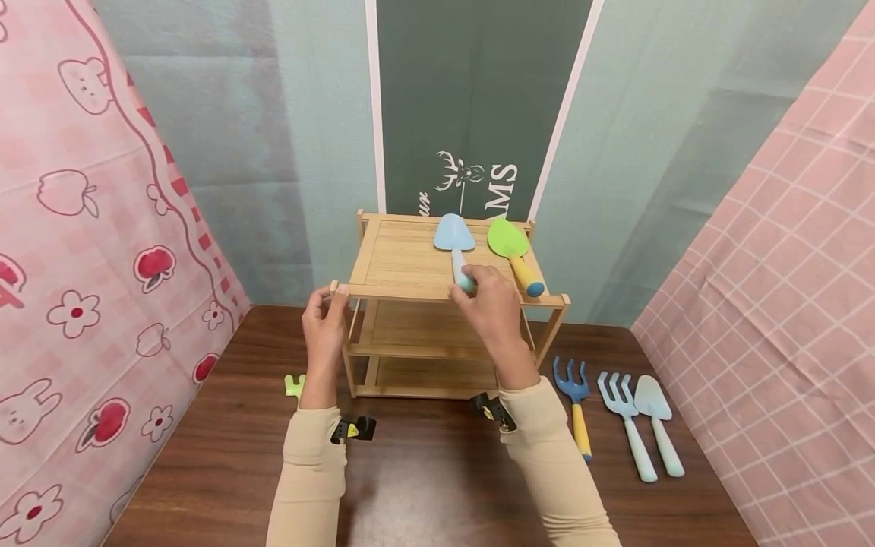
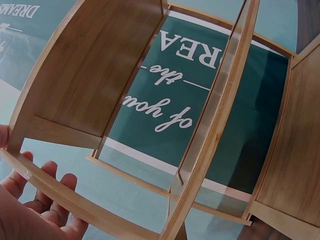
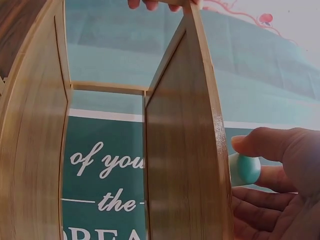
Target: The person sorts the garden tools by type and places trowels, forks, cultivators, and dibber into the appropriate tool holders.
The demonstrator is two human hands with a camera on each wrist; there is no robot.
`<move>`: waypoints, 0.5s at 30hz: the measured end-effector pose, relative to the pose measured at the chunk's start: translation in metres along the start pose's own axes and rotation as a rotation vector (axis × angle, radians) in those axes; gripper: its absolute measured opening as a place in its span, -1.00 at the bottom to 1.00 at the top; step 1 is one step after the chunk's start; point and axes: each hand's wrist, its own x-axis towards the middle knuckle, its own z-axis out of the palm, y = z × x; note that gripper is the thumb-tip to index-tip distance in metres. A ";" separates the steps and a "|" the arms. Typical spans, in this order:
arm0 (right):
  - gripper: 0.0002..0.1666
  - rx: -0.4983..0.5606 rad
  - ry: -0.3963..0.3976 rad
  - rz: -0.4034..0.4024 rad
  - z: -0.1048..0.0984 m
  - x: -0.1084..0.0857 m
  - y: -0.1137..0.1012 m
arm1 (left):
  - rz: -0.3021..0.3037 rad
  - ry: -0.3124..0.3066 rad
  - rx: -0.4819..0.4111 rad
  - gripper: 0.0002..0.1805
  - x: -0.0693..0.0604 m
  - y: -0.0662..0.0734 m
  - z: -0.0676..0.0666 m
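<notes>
Blue-green curtain [image 1: 328, 114], apple-print pink cloth [image 1: 116, 304], pink checked drape [image 1: 772, 304], brown wooden table [image 1: 424, 486]

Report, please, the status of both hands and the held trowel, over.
Left hand grips wooden rack at left. Right hand pinches light-blue trowel by handle. Green-bladed trowel lies alongside, not touching; no obstruction seen.

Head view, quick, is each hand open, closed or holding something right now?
Left hand: closed, holding the wooden rack at its front left corner.
Right hand: closed, holding the light blue trowel by its handle.
</notes>
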 end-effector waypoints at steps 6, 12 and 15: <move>-0.59 0.002 -0.022 0.014 -0.001 0.001 -0.001 | -0.007 -0.002 0.001 -0.66 0.000 0.002 0.000; -0.55 0.010 -0.055 0.016 -0.006 0.000 -0.002 | -0.023 -0.014 -0.005 -0.67 -0.001 0.006 -0.001; -0.51 0.019 -0.104 0.015 -0.013 -0.003 -0.004 | -0.028 -0.028 0.000 -0.68 -0.006 0.018 0.000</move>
